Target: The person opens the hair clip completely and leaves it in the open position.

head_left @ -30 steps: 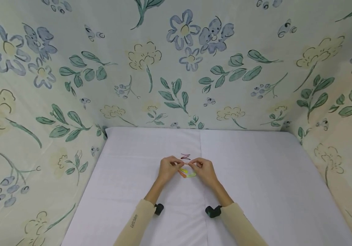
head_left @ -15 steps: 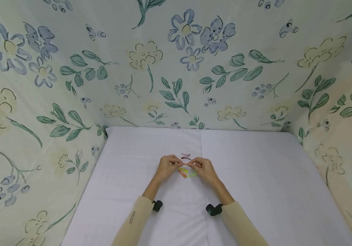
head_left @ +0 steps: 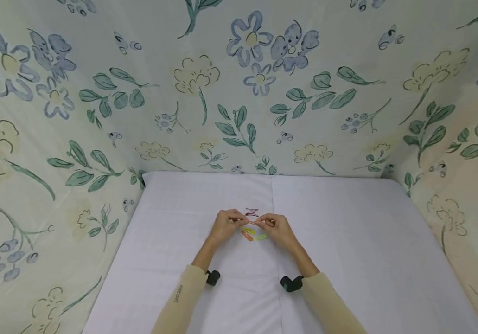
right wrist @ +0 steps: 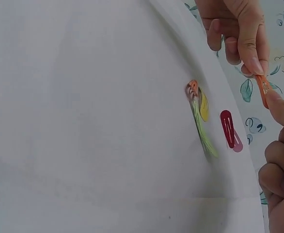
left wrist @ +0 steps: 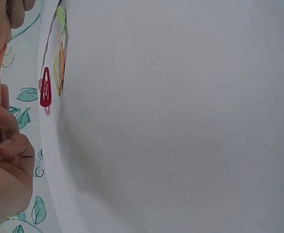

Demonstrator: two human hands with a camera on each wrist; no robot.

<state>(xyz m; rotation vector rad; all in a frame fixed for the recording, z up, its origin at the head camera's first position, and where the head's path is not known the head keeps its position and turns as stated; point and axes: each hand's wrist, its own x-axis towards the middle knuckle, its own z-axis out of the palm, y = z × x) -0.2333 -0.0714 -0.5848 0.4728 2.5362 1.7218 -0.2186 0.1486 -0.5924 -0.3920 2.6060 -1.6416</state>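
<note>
An orange snap hair clip (right wrist: 265,92) is held up between the two hands. My left hand (head_left: 224,227) pinches one end and my right hand (head_left: 278,229) pinches the other, thumbs against the clip. Beneath the hands on the white cloth lie a yellow hair clip (head_left: 249,230), another orange hair clip (head_left: 246,236) and a green hair clip (head_left: 259,237). Just beyond the fingers rest a dark red hair clip (right wrist: 227,129) and a pink hair clip (right wrist: 238,141), the pink one partly hidden behind the red in the right wrist view.
A white cloth (head_left: 347,241) covers the table, with a crease running from front to back near its middle. Floral curtains (head_left: 239,102) rise behind the far edge and at both sides. A black wrist camera (head_left: 291,284) sits at the right cuff.
Both hands keep hold of the orange hair clip. The left hand and forearm have shifted slightly left. The clips on the cloth have stayed in place.
</note>
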